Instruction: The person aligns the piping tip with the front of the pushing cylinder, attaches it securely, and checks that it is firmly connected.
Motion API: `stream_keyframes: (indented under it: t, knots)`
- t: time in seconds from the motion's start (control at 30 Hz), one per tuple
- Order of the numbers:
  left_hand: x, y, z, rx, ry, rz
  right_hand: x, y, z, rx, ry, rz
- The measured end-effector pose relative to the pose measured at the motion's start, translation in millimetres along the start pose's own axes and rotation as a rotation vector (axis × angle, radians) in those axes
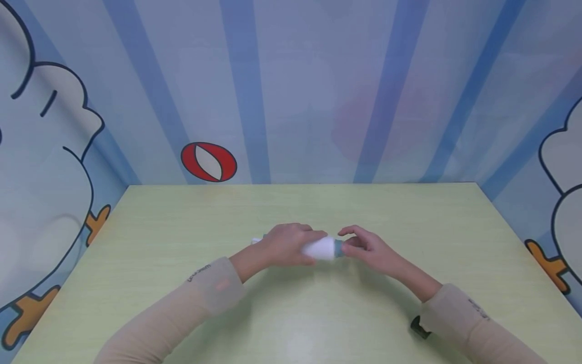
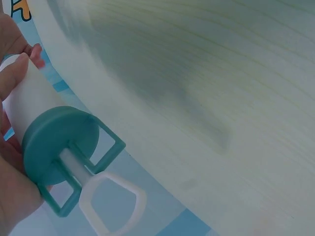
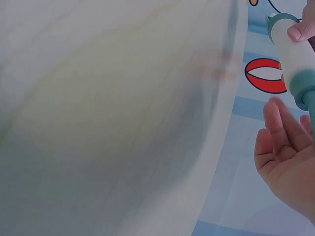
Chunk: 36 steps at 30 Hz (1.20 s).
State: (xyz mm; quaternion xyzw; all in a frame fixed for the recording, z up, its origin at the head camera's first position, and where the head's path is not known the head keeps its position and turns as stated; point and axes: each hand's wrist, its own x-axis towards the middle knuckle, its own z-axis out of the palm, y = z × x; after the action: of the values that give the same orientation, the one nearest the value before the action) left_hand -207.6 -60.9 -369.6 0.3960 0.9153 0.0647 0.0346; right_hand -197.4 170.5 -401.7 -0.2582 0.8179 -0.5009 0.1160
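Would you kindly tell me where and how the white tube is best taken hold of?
Probably round its plain white barrel, from above, as the left hand does: it runs crosswise, while the pull ring and side loops crowd one end and the teal tip narrows the other.

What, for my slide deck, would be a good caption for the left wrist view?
The left hand grips a white tube, its teal cap and white ring toward the camera.
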Motion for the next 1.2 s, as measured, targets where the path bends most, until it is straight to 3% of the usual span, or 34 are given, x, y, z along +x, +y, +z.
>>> stream_keyframes:
  t: [0.23, 0.6, 0.93, 1.2]
  knots:
    - [-0.5, 0.0, -1.6, -0.022, -0.005, -0.004, -1.2, -1.9, 0.9, -0.092, 0.057, -0.053]
    - [-1.0, 0.2, -0.5, -0.001, 0.006, 0.0, -0.9, -5.8, 2.8, -0.049, 0.083, -0.044]
    - [-1.5, 1.7, -2.0, 0.011, 0.014, -0.002, 0.6, -2.8, 1.4, -0.013, 0.062, 0.015]
    - [-1.0, -0.1, -0.4, 0.0, 0.011, -0.018, -1.3, -4.4, 0.5, -0.119, 0.096, -0.078]
